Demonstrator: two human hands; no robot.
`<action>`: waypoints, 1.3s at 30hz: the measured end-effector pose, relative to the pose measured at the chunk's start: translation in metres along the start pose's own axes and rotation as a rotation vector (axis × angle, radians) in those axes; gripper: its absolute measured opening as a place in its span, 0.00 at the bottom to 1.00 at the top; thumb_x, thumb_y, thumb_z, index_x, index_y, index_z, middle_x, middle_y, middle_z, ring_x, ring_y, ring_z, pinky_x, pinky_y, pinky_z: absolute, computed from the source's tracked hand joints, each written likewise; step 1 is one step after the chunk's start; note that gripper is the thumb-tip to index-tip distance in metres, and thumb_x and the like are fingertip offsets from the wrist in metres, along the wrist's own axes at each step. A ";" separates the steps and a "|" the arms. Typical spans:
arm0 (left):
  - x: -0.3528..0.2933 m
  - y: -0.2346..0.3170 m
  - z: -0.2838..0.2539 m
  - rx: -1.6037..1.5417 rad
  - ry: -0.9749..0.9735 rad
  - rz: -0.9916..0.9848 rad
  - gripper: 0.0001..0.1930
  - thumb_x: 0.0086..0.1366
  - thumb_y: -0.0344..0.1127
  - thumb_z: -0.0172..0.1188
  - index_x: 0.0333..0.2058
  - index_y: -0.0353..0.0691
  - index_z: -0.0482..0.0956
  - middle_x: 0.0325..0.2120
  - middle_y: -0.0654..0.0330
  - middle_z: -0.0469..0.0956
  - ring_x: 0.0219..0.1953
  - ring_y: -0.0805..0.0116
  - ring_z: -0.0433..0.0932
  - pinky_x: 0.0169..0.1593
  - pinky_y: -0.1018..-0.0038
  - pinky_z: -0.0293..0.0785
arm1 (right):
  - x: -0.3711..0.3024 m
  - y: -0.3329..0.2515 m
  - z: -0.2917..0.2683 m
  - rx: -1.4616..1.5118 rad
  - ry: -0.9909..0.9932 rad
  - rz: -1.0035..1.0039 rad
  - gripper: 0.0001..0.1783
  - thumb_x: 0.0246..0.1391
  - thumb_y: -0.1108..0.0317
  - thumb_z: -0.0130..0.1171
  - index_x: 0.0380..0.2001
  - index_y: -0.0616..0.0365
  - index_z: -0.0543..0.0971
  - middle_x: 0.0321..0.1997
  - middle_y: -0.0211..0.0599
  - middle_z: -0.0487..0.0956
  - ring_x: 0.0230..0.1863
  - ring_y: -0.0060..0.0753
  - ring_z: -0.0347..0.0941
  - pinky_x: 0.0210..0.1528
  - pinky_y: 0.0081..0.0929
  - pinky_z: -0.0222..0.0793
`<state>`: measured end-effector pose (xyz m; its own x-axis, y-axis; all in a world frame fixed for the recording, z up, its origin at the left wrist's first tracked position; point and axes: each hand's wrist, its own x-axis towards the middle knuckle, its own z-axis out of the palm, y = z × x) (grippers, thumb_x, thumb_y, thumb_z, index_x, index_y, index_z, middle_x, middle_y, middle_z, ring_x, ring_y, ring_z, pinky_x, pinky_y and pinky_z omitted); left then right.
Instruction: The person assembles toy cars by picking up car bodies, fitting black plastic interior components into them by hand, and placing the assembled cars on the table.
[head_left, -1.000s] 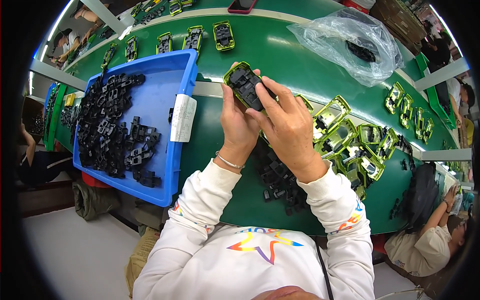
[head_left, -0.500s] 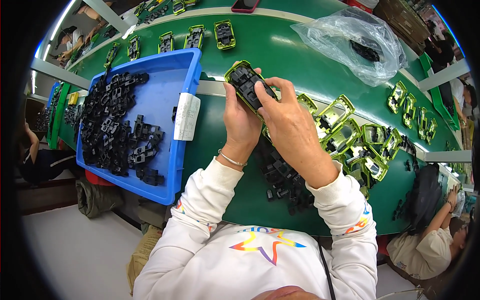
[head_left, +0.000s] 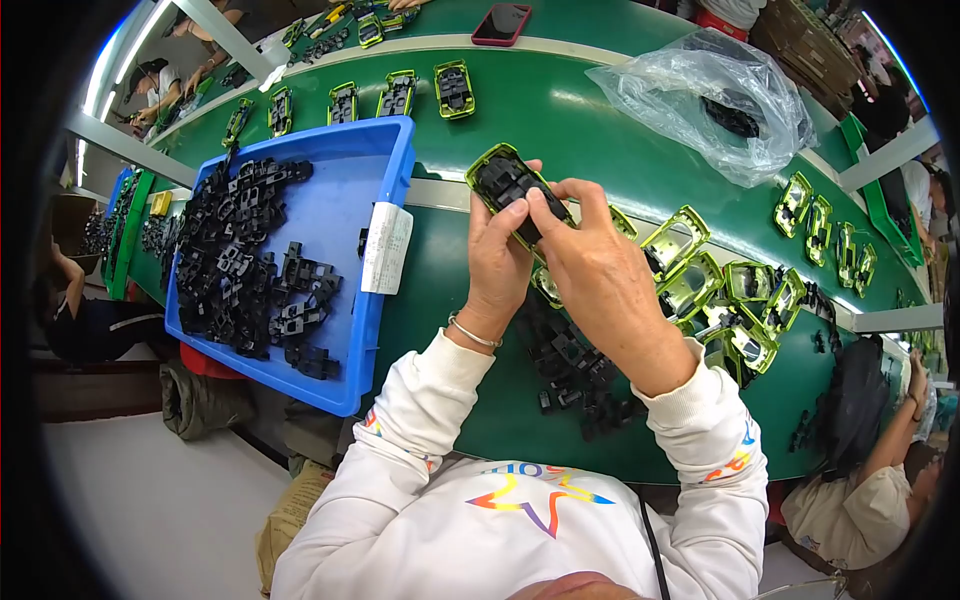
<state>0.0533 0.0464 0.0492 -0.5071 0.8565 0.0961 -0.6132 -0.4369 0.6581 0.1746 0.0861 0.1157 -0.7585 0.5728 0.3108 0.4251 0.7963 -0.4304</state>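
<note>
Over the green bench, my left hand cradles a lime-green toy car shell from below, its fingers wrapped round the edge. A black plastic insert sits inside the shell, open side up. My right hand presses its thumb on the insert, with the fingers bent over the shell's near right side. The left thumb also rests by the insert. Beside my right hand lies a heap of lime-green shells without inserts. Loose black parts lie beneath my wrists, partly hidden.
To the left stands a blue tray with many black inserts. Several filled shells line the far strip. A clear plastic bag and a phone lie further back. More shells rest at right; other people sit nearby.
My left thumb has moved from the shell's side onto its inside, close to the right thumb. The whole view has shifted slightly; both hands still hold the shell.
</note>
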 end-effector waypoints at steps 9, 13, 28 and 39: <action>-0.001 0.003 0.008 -0.007 -0.029 -0.016 0.25 0.65 0.28 0.48 0.61 0.38 0.59 0.56 0.52 0.69 0.53 0.61 0.76 0.54 0.66 0.78 | -0.007 0.007 0.003 0.050 0.112 -0.049 0.26 0.49 0.76 0.62 0.55 0.59 0.74 0.56 0.43 0.69 0.30 0.46 0.80 0.29 0.39 0.78; -0.003 -0.002 0.007 -0.007 0.002 -0.035 0.24 0.66 0.30 0.47 0.61 0.39 0.59 0.55 0.52 0.70 0.52 0.62 0.76 0.54 0.66 0.77 | -0.007 -0.001 -0.008 0.032 0.057 0.054 0.25 0.49 0.76 0.64 0.53 0.55 0.78 0.54 0.41 0.72 0.36 0.41 0.80 0.35 0.39 0.75; -0.007 -0.013 0.003 0.178 -0.084 -0.105 0.37 0.70 0.33 0.47 0.72 0.37 0.40 0.60 0.56 0.64 0.60 0.70 0.67 0.64 0.73 0.63 | 0.036 0.038 -0.001 1.096 -0.052 0.539 0.25 0.54 0.58 0.68 0.47 0.70 0.80 0.40 0.38 0.82 0.40 0.23 0.76 0.41 0.21 0.72; -0.014 -0.014 0.005 0.412 -0.134 -0.031 0.38 0.72 0.33 0.50 0.72 0.34 0.38 0.59 0.56 0.64 0.59 0.70 0.65 0.65 0.74 0.60 | 0.035 0.030 0.004 1.198 -0.081 0.689 0.15 0.57 0.63 0.65 0.41 0.64 0.82 0.37 0.30 0.82 0.36 0.18 0.74 0.41 0.21 0.69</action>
<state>0.0722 0.0422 0.0428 -0.3928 0.9073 0.1500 -0.3197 -0.2877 0.9028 0.1587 0.1299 0.1102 -0.6147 0.7326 -0.2921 0.0743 -0.3149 -0.9462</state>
